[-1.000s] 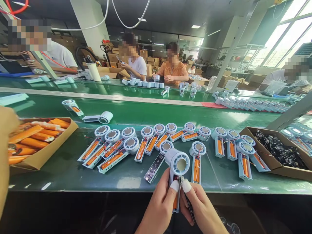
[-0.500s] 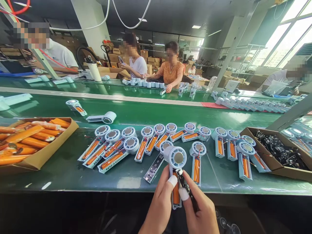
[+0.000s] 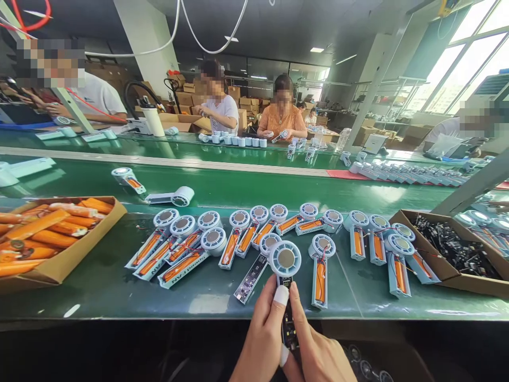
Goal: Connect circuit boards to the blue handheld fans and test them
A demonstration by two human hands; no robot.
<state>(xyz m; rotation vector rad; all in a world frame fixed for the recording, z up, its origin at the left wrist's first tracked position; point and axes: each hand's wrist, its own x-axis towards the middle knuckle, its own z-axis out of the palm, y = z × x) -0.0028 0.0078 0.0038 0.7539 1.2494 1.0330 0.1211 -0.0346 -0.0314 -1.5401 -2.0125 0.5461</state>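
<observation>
A small handheld fan (image 3: 286,258) with a round, pale-blue head stands upright in front of me. My left hand (image 3: 260,331) is closed around its handle, the white-wrapped thumb on the front. A dark circuit board (image 3: 290,320) lies lengthwise over the handle, covering the orange battery. My right hand (image 3: 320,347) grips the board from the right: the index finger runs along its upper edge and the wrapped thumb is at the lower end. Just behind, a fan with its board in the handle (image 3: 252,279) lies on the bench. To the right lies another fan showing its orange battery (image 3: 319,281).
Several open fans (image 3: 185,268) with batteries and red wires lie across the green bench (image 3: 178,305). A cardboard box of orange batteries (image 3: 89,246) is at left, a box of circuit boards (image 3: 449,268) at right. Beyond the conveyor (image 3: 254,188), several people work.
The circuit board has gone from tilted beside the handle to flat over it, hiding the battery. My right hand has shifted lower along the handle. The fan head now faces me more squarely.
</observation>
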